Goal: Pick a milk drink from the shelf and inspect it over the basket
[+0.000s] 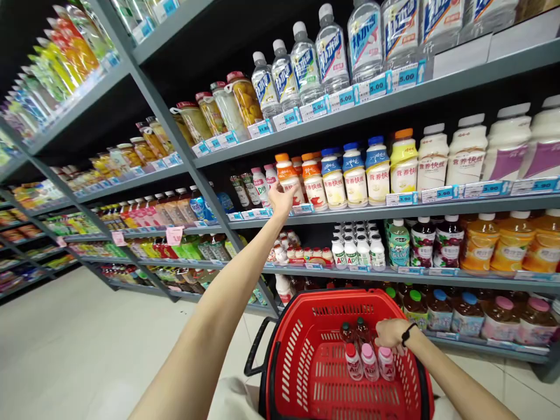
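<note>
My left hand reaches up to the middle shelf, its fingers closed round a white drink bottle with an orange cap. That bottle stands at the front edge, left of another orange-capped bottle. My right hand, with a dark band at the wrist, is down inside the red basket. Its fingers curl just behind a small pink-capped bottle; what they hold, if anything, is hidden. Beside it stand another pink-capped bottle, a red-capped bottle and two dark bottles.
Blue-capped bottles stand right of the orange-capped ones. Above them are large clear bottles and jars. Small white bottles and juice bottles fill the shelf below. Pale floor lies to the left.
</note>
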Demonstrator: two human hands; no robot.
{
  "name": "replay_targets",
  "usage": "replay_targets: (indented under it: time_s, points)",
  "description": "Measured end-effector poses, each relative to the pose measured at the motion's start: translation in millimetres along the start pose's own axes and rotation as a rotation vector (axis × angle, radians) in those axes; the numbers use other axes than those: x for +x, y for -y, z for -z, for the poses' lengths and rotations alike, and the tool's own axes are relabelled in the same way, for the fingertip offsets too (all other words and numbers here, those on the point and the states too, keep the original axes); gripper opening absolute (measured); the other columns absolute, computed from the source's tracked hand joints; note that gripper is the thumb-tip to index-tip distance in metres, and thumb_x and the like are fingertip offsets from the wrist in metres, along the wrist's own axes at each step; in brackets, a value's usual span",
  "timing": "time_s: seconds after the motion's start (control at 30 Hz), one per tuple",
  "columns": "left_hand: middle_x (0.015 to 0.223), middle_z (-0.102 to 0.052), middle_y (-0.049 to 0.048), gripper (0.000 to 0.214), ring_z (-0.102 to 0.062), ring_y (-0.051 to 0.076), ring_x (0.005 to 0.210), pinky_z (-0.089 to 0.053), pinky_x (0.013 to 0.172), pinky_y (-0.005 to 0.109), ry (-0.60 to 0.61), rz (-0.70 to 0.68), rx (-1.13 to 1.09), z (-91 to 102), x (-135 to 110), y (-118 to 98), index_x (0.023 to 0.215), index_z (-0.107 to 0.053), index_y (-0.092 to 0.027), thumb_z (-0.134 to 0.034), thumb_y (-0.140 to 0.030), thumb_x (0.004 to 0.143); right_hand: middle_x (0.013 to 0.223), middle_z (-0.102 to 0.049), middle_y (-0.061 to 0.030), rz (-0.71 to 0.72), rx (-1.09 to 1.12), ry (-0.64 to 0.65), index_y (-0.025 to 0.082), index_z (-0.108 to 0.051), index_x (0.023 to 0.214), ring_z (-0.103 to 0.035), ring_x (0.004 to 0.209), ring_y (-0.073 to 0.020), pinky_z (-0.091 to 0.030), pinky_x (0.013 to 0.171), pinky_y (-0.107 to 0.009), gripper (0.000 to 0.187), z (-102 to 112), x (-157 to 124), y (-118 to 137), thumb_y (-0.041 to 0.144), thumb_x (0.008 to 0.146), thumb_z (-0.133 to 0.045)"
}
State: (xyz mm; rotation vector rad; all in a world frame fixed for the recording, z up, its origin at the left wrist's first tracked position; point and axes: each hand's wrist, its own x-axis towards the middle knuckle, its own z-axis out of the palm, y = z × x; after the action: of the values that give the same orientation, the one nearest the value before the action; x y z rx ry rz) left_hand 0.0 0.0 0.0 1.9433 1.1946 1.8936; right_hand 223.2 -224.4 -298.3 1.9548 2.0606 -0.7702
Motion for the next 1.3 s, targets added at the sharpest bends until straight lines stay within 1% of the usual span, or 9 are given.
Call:
replay_targets:
  time_s: [0.1,0.17,0.3,0.4,0.53,0.67,0.8,1.0,1.3]
  points:
    - [0.141,-0.065,0.0165,0.059,-0.067,0.021,0.126,-0.052,0.111,0.031,-0.254,-0.131,-0.131,17.4,-21,-4,0.141,-0.049,-0.012,-0.074,-0.032,0.092,0.102,-0.078,-0.0256,0.022,0.017,-0.032,0.008,-0.077,0.091,-0.077,0.109,-0.0399,-0.058,0.092,-0.045,0.019,-3,-1,0,0.019,0.095,-0.062]
    - [0.137,-0.066,0.0139,0.059,-0.068,0.020,0.124,-0.053,0.109,0.029,-0.273,-0.238,-0.190,36.7,-45,-5,0.137,-0.051,-0.014,-0.078,-0.036,0.089,0.110,-0.077,-0.0268,0.061,0.059,-0.090,0.009,-0.076,0.095,-0.075,0.114,-0.0418,-0.056,0.094,-0.046,0.020,-4,-3,0,0.021,0.096,-0.059]
    - [0.128,-0.071,0.0096,0.057,-0.072,0.022,0.117,-0.057,0.102,0.029,0.027,-0.225,-0.223,76.7,-124,8,0.127,-0.060,-0.019,-0.085,-0.043,0.082,0.116,-0.075,-0.0156,0.176,0.196,-0.259,0.019,-0.065,0.123,-0.072,0.116,-0.0310,-0.053,0.098,-0.042,0.036,-11,-1,11,0.039,0.109,-0.037]
    - [0.118,-0.075,0.0099,0.057,-0.074,0.025,0.105,-0.060,0.094,0.034,0.216,-0.106,-0.197,91.0,-196,30,0.121,-0.065,-0.017,-0.088,-0.045,0.077,0.109,-0.073,-0.0116,0.325,0.587,-0.284,0.021,-0.058,0.123,-0.072,0.098,-0.0234,-0.058,0.081,-0.035,0.051,-24,12,24,0.058,0.110,-0.026]
    - [0.130,-0.074,0.0126,0.062,-0.073,0.028,0.116,-0.060,0.101,0.039,0.516,0.181,-0.365,88.7,-280,60,0.130,-0.064,-0.016,-0.089,-0.039,0.078,0.104,-0.071,-0.0138,0.433,1.228,-0.155,0.018,-0.060,0.119,-0.070,0.092,-0.0252,-0.059,0.071,-0.036,0.075,-44,30,40,0.086,0.090,-0.049]
    - [0.129,-0.073,0.0165,0.063,-0.074,0.030,0.113,-0.063,0.093,0.039,0.591,0.499,-0.599,81.5,-331,87,0.126,-0.064,-0.013,-0.091,-0.039,0.075,0.120,-0.074,-0.0167,0.449,1.502,0.016,0.019,-0.063,0.134,-0.071,0.107,-0.0300,-0.059,0.087,-0.044,0.083,-59,33,69,0.087,0.089,-0.052]
    - [0.127,-0.074,0.0182,0.064,-0.072,0.031,0.118,-0.060,0.099,0.042,0.651,0.597,-0.607,87.4,-350,113,0.124,-0.065,-0.011,-0.093,-0.041,0.074,0.132,-0.073,-0.0168,0.472,1.598,0.217,0.023,-0.056,0.151,-0.073,0.109,-0.0355,-0.060,0.084,-0.051,0.084,-68,20,108,0.083,0.093,-0.053]
    - [0.135,-0.070,0.0167,0.083,-0.069,0.031,0.122,-0.056,0.106,0.044,0.800,0.610,-0.584,111.6,-346,124,0.139,-0.054,-0.015,-0.093,-0.049,0.073,0.137,-0.073,-0.0130,0.412,1.698,0.200,0.020,-0.068,0.143,-0.063,0.132,-0.0326,-0.037,0.123,-0.048,0.086,-68,3,137,0.083,0.085,-0.068]
    - [0.143,-0.063,0.0165,0.073,-0.064,0.031,0.130,-0.052,0.113,0.045,0.928,0.562,-0.566,124.8,-345,137,0.145,-0.048,-0.017,-0.076,-0.057,0.090,0.146,-0.069,-0.0105,0.370,1.774,0.200,0.021,-0.067,0.144,-0.055,0.144,-0.0307,-0.029,0.129,-0.047,0.080,-79,14,144,0.080,0.091,-0.063]
